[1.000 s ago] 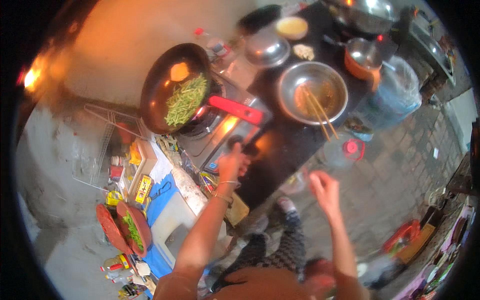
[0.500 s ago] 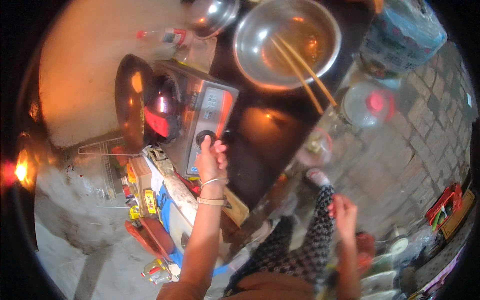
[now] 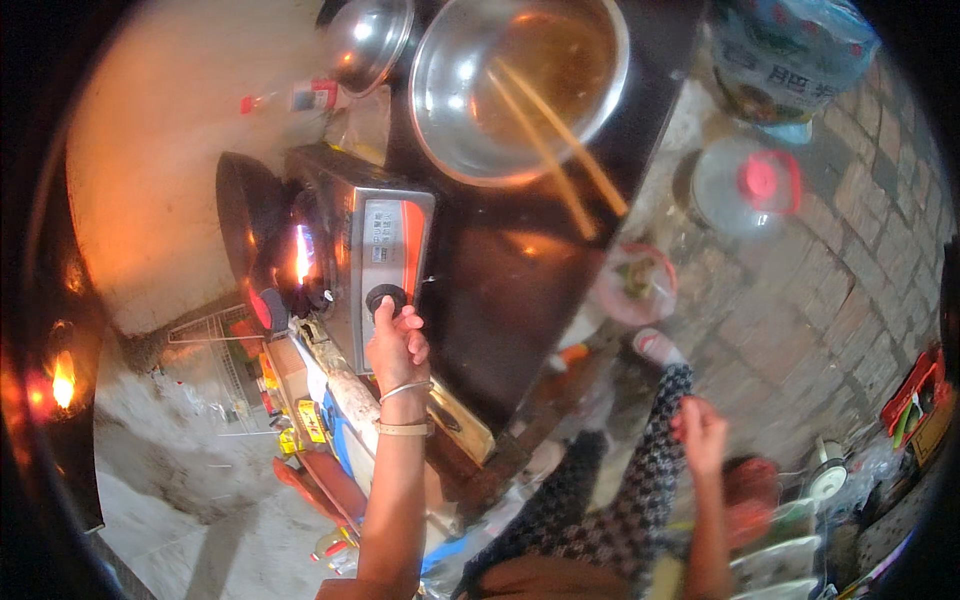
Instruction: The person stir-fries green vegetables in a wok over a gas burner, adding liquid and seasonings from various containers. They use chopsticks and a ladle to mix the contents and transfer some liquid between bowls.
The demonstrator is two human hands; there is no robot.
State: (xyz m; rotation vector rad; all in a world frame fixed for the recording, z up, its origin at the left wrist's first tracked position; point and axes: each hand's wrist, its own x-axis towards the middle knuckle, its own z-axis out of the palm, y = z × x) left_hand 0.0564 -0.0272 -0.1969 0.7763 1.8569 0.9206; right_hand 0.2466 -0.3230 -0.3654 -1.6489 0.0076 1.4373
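Note:
My left hand [image 3: 398, 345] is closed on the black knob [image 3: 385, 296] at the front of a metal gas stove [image 3: 385, 225]. Thumb and curled fingers meet at the knob. A bright flame [image 3: 303, 255] burns at the burner, beside a dark wok [image 3: 240, 225] seen edge-on against the wall. Near the wok's lower end is a small red and black part [image 3: 268, 309]. My right hand [image 3: 703, 435] hangs over my right leg, its fingers curled in, with nothing visible in them.
A large steel bowl [image 3: 440, 120] with yellowish liquid and chopsticks [image 3: 580, 165] sits on the dark table [image 3: 480, 300]. Another metal bowl [image 3: 372, 45] is behind it. Right of the table are a pink-lidded container [image 3: 725, 190], a pink-rimmed bowl [image 3: 640, 285] and a large bag [image 3: 790, 75].
The whole view has shifted, with the stove and bowls now further left. The flame shows clearly, and the red and black part appears lower. My left hand stays on the knob.

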